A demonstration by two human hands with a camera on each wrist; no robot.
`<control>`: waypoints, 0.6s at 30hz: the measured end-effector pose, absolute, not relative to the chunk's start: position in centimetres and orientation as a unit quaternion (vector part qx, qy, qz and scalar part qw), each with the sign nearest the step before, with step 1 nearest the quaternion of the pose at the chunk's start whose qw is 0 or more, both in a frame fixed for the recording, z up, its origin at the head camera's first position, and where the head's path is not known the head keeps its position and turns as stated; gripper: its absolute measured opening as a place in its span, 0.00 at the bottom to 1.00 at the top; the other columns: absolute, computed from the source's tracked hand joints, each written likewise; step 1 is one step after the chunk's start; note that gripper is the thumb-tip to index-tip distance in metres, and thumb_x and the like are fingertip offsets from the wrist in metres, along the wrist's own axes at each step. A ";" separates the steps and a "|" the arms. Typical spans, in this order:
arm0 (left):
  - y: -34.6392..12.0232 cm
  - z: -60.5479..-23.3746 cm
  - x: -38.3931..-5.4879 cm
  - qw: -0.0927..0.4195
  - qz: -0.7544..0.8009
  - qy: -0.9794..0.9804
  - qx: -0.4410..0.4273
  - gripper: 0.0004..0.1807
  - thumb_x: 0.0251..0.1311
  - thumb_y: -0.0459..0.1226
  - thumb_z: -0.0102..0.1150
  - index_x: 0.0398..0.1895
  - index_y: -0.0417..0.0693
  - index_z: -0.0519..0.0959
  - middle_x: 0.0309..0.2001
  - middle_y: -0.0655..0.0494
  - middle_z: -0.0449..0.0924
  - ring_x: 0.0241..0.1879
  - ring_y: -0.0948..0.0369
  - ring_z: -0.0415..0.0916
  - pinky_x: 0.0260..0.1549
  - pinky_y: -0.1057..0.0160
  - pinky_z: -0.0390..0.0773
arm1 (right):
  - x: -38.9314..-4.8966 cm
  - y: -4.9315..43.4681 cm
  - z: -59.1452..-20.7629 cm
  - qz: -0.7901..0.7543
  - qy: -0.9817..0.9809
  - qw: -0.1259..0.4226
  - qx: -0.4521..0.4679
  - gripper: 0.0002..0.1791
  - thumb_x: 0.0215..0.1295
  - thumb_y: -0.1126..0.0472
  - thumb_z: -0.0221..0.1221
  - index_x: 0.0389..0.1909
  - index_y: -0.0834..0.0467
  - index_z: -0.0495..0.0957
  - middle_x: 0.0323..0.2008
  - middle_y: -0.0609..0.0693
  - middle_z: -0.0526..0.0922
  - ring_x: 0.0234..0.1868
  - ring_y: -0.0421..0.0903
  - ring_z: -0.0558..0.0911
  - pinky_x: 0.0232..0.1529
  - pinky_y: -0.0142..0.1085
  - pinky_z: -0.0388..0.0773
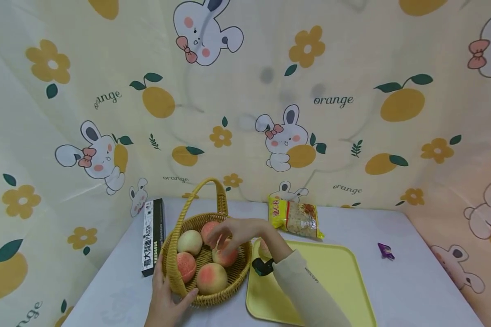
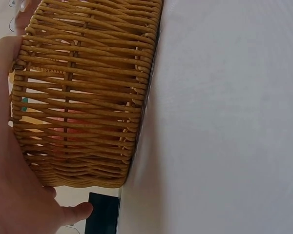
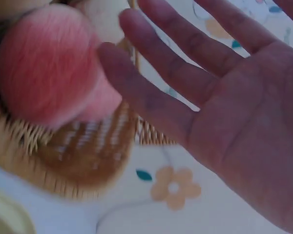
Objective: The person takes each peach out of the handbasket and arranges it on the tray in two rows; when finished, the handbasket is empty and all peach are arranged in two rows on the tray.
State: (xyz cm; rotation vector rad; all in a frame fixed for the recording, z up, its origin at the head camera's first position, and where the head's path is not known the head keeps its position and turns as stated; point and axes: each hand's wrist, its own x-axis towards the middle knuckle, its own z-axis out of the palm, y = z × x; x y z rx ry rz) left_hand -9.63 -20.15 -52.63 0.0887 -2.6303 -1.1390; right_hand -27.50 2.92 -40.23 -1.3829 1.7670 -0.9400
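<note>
A wicker basket (image 1: 217, 297) with an arched handle holds several peaches, some pink, some pale, among them a large pale one with a red blush (image 1: 212, 279). My left hand (image 1: 163, 290) grips the basket's near left side, thumb at the rim and fingers along the outer wall. In the left wrist view, that hand (image 2: 14, 165) lies against the woven side. Over the basket hovers my right hand (image 1: 237, 234), partly covering a pink peach (image 1: 226, 258). The right wrist view shows this hand (image 3: 234, 107) with fingers spread beside a pink peach (image 3: 49, 68), holding nothing.
Right of the basket lies a yellow tray (image 1: 331, 281), with another peach (image 1: 264, 250) partly hidden behind the right wrist. A pasta box (image 1: 152, 236) stands left of the basket. Behind the tray is a yellow food bag (image 1: 298, 218); a small purple packet (image 1: 386, 251) lies far right.
</note>
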 end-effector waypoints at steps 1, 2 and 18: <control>-20.1 -52.6 -9.7 0.139 -0.395 -0.907 0.029 0.55 0.51 0.60 0.72 0.77 0.48 0.58 0.80 0.50 0.27 0.76 0.39 0.37 0.61 0.25 0.57 | -27.4 2.4 -40.1 -0.355 0.676 0.359 -0.536 0.28 0.61 0.70 0.65 0.64 0.67 0.73 0.56 0.59 0.79 0.56 0.57 0.79 0.60 0.47 0.76; -20.1 -52.6 -9.7 0.138 -0.397 -0.907 0.029 0.54 0.51 0.59 0.72 0.77 0.48 0.59 0.80 0.49 0.27 0.75 0.39 0.36 0.61 0.25 0.56 | -27.4 2.0 -40.1 -0.350 0.674 0.369 -0.536 0.29 0.60 0.70 0.66 0.64 0.66 0.73 0.55 0.56 0.79 0.56 0.56 0.79 0.60 0.48 0.76; -20.0 -52.3 -9.8 0.106 -0.392 -0.912 0.047 0.54 0.51 0.65 0.68 0.77 0.48 0.60 0.80 0.47 0.27 0.75 0.38 0.36 0.63 0.27 0.55 | -26.2 -1.4 -41.5 -0.271 0.665 0.433 -0.545 0.32 0.60 0.70 0.67 0.66 0.67 0.71 0.63 0.63 0.74 0.61 0.50 0.75 0.63 0.38 0.72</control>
